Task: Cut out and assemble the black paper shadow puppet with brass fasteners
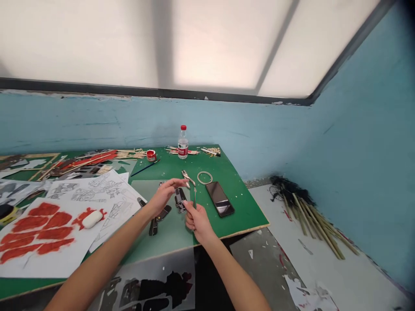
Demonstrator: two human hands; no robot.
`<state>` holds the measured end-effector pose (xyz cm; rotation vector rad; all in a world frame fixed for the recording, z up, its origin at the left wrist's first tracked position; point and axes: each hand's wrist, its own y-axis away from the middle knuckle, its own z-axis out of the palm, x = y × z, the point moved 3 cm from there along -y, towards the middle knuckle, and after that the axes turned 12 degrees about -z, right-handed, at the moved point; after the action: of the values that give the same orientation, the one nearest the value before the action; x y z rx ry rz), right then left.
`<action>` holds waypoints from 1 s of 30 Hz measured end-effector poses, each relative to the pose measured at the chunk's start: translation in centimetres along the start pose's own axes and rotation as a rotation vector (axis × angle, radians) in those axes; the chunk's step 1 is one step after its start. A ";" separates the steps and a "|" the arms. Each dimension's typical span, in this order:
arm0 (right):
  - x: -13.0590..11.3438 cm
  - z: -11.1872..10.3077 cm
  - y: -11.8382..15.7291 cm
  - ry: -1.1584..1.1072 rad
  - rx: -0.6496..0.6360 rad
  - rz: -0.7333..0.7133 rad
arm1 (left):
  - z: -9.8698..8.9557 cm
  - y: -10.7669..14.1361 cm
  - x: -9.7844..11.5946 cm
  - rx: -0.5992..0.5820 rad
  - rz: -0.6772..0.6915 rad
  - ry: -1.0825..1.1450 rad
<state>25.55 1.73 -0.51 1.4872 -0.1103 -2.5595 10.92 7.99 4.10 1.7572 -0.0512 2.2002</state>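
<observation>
- The left hand (162, 194) pinches one small dark cut-out piece (180, 199) between narrowed fingers, raised just above the grey mat (168, 233) at the counter's near edge — lifted clear, it seems, so the blade can get at its edge.
- The right hand (196, 218) is closed around one thin craft knife (195, 196), tip upward and just beside the piece; a pen-like grip would suit fine trimming.
- Two more dark cut-out strips (158, 218) lie flat on the mat below the left hand, within easy reach.
- One phone (219, 198) lies face-up toward the counter's (240, 207) right edge, one tape ring (204, 177) just behind it, one pair of pliers (187, 176) beside the ring — off the mat, probably to keep it free.
- One water bottle (183, 142) stands upright at the far edge, one red paint pot (151, 155) and one brush (145, 168) to its left.
- One white eraser-like lump (92, 218) rests on the red-painted sheet (42, 233) at the left; printed sheets (97, 188) overlap behind it, too many to count.
</observation>
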 end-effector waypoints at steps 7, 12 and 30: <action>4.9 -0.7 1.4 0.532 -0.118 -0.189 | -7.0 1.1 3.8 0.449 0.284 -0.215; 4.9 -1.5 -0.7 0.873 -0.173 -0.384 | -8.3 7.2 -0.9 0.333 0.191 -1.212; 3.6 -0.1 0.1 1.222 -0.298 -0.097 | -8.3 9.4 -8.9 0.288 0.450 -1.498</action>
<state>23.93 0.96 -3.66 2.5788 0.4770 -1.2208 2.27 -1.05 -4.83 3.3279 -0.5034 0.5532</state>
